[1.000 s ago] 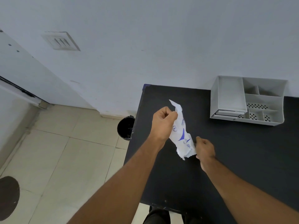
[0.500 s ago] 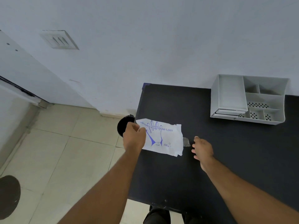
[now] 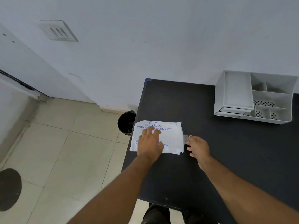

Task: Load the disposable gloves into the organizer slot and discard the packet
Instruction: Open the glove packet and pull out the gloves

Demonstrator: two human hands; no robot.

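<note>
The white glove packet [image 3: 171,136], printed in blue, lies flat on the black table [image 3: 218,159] at its left edge. My left hand [image 3: 149,143] rests palm-down on the packet's left half and pins it to the table. A clear edge of the disposable gloves [image 3: 185,139] sticks out of the packet's right end. My right hand [image 3: 198,147] is just right of it, thumb and forefinger pinched on that clear edge, other fingers spread. The grey organizer [image 3: 234,94] with several slots stands at the table's far right, against the wall.
A black bin [image 3: 125,122] stands on the tiled floor right beside the table's left edge, just beyond the packet. A white wall runs behind the table. A dark round patch [image 3: 9,189] lies on the floor at far left.
My left hand carried the crumpled packet leftward, spread it out and laid it flat at the table's left edge. My right hand stayed near the packet's right end.
</note>
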